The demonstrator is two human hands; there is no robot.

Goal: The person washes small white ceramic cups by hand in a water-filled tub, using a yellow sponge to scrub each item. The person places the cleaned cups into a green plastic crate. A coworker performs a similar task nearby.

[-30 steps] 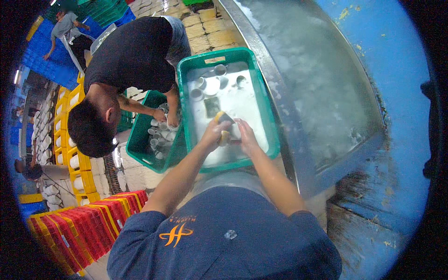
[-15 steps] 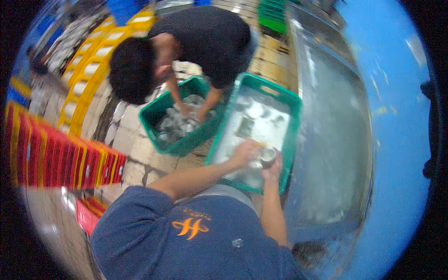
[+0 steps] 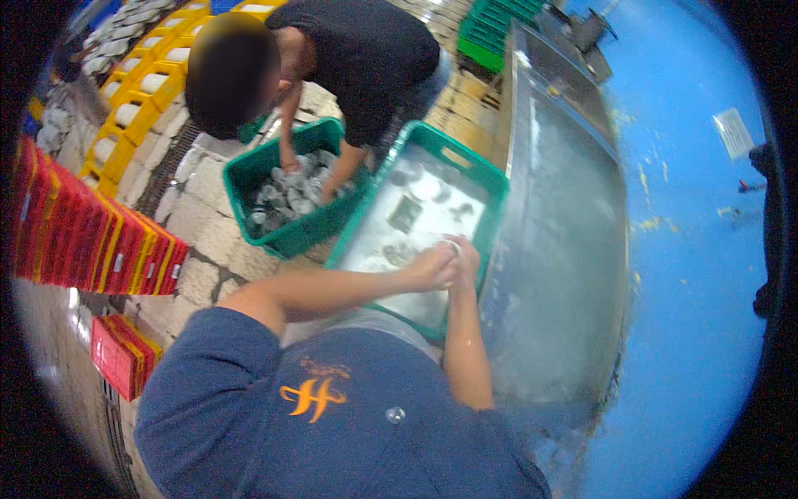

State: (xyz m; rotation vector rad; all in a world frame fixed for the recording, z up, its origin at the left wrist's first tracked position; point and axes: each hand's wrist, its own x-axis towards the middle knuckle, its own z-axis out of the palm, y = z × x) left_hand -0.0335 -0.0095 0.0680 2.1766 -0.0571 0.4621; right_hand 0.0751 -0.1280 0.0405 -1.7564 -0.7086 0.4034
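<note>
My left hand [image 3: 433, 269] is closed and pressed up to my right hand [image 3: 465, 259], both above the near part of a green crate [image 3: 492, 212] of white, foamy water. My right fingers curl around a small round cup [image 3: 453, 244]; just a bit of its pale rim shows. Whatever my left fingers hold is hidden. In the foam lie a dark rectangular piece [image 3: 405, 214] and several small round shapes, blurred.
Across from me a person [image 3: 357, 62] bends over a second green crate [image 3: 291, 239], hands among a heap of greyish cup-like pieces [image 3: 287, 193]. A metal tank [image 3: 557, 249] of cloudy water runs along my right, by a blue wall [image 3: 682, 274]. Red crates [image 3: 100, 224] are stacked at left.
My view has shifted, so the crates sit further left and higher. The cup, whose round opening faced up before, is now mostly covered as my hands have come together.
</note>
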